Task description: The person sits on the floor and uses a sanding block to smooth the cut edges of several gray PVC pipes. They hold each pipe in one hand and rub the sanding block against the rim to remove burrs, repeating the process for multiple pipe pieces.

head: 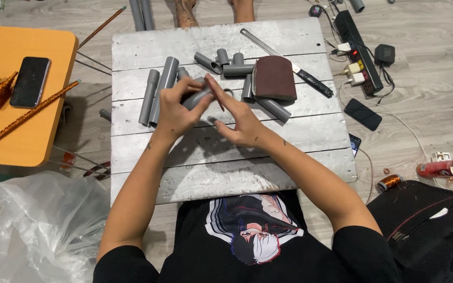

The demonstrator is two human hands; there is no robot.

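Grey pipe piece [195,98] sits clenched in left grip [176,107]; right grip [242,123] pinches sandpaper strip [217,97].

free: board [226,173] near edge | blocked: far half, pipe pieces [158,89], sandpaper [273,77]

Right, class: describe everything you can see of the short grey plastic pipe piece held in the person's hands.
The short grey plastic pipe piece looks like matt, round-walled tubing. It is raised a little above the silver-painted wooden board and lies tilted. The left hand wraps around its lower end, hiding much of it. The right hand presses a thin reddish-brown strip against its upper end. Whether it is straight or an elbow cannot be told.
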